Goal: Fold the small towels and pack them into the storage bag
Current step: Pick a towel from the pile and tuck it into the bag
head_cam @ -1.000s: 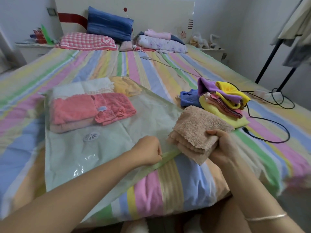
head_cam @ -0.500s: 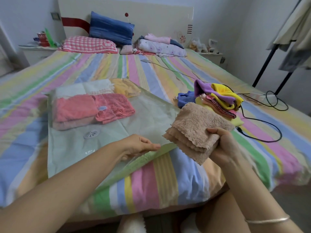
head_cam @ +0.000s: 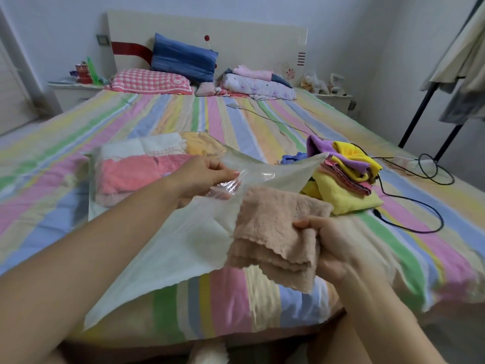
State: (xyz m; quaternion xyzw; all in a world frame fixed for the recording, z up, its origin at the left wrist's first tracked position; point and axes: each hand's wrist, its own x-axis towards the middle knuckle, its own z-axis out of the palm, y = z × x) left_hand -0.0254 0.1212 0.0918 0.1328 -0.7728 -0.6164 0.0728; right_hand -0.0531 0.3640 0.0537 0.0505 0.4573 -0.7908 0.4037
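Your left hand (head_cam: 202,177) pinches the upper sheet of the translucent plastic storage bag (head_cam: 181,248), holding its mouth raised above the striped bed (head_cam: 236,306). Your right hand (head_cam: 338,248), at 4 o'clock, has its grip curled round the folded beige fleece towel (head_cam: 273,227) at the bag's mouth. Folded pink towels (head_cam: 126,177) lie inside at 10 o'clock.

The person's left hand (head_cam: 199,177), low on the near edge of the storage bag (head_cam: 178,253) a second ago, now pinches the bag's upper layer and holds it lifted off the striped bed (head_cam: 236,306), opening the mouth; the right hand (head_cam: 333,248) has brought the folded tan towel (head_cam: 275,227) leftward to that opening
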